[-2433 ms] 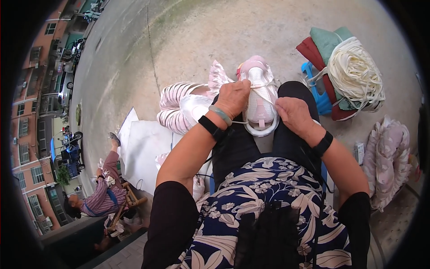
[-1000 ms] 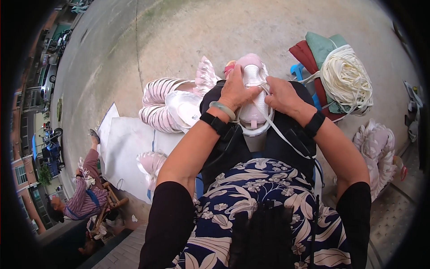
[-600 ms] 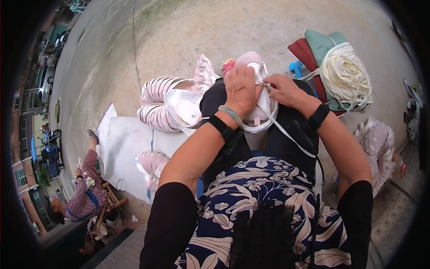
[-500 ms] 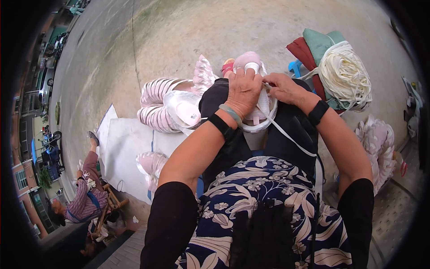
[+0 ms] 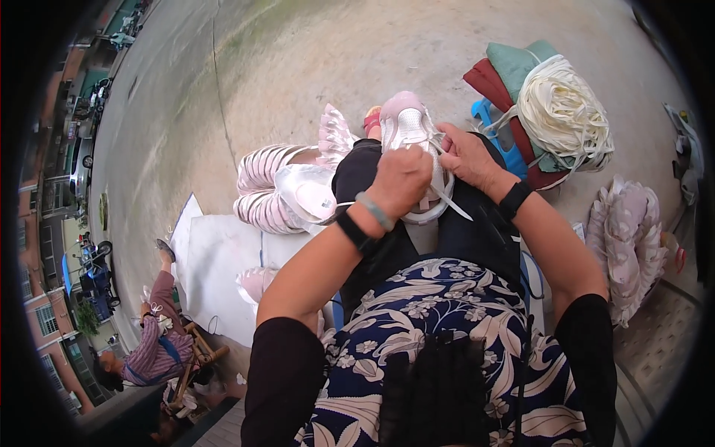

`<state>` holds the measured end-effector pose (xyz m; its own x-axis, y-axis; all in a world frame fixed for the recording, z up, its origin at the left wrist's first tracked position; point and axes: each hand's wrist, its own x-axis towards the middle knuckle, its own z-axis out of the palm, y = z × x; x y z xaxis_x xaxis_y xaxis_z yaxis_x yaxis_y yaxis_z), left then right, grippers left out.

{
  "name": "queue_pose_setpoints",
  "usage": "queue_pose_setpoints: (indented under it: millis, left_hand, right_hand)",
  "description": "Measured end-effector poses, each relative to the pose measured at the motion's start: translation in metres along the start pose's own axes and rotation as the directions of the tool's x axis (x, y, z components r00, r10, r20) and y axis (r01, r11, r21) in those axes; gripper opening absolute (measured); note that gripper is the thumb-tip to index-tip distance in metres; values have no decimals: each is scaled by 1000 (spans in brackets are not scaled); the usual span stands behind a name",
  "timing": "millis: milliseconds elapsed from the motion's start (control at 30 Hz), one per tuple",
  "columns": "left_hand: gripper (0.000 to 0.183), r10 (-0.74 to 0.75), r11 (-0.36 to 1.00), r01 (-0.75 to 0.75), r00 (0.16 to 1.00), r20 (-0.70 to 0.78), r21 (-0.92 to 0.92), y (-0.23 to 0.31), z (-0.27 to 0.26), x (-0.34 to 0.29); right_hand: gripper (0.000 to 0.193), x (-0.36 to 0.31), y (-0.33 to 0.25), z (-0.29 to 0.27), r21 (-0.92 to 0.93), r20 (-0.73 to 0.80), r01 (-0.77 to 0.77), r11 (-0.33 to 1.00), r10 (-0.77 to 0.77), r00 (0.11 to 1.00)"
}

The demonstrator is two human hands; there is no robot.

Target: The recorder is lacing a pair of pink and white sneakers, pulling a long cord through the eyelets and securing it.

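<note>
A pink and white sneaker [image 5: 410, 119] rests across my thighs, its toe pointing away from me. My left hand [image 5: 404, 176] is closed above the shoe's tongue and lacing, seemingly on the white shoelace; its fingertips are hidden. At the shoe's right edge, my right hand [image 5: 469, 156] pinches the side by the eyelets with thumb and forefinger. The white shoelace [image 5: 456, 206] runs from beneath the hands, and its loose end lies on my dark right trouser leg.
Left of my knees are bundled pink and white shoe pieces [image 5: 269, 167] and a white sheet [image 5: 216, 261]. A cream lace coil [image 5: 562, 112] sits on red and green cloth over a blue stool [image 5: 506, 149]. More pink pieces [image 5: 625, 238] are at right. Another person [image 5: 156, 339] sits far left.
My left hand has drawn back toward me and curled into a fist, baring more of the shoe's toe. The loose lace on my right leg has become much shorter.
</note>
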<state>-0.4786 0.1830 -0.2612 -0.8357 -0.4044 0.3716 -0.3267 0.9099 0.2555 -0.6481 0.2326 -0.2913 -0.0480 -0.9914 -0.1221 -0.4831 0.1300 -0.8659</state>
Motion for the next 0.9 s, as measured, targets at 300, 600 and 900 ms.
queue_pose_setpoints:
  millis: [300,600,900]
  left_hand:
    - [19,-893,439,893,421,158,103,-63,-104,-275]
    - [15,-960,-267,870,-278,33,-416,-62,-135,-361]
    - [16,-996,-79,141,16,82,-987,-81,-220,-273]
  right_hand:
    - [55,-20,-6,4,24,-172,0,1000,4,985]
    - [52,-16,-1,14,-42,-229,54,998,-62,972]
    - [21,19,14,17,-203,-253,66,977,-117,960]
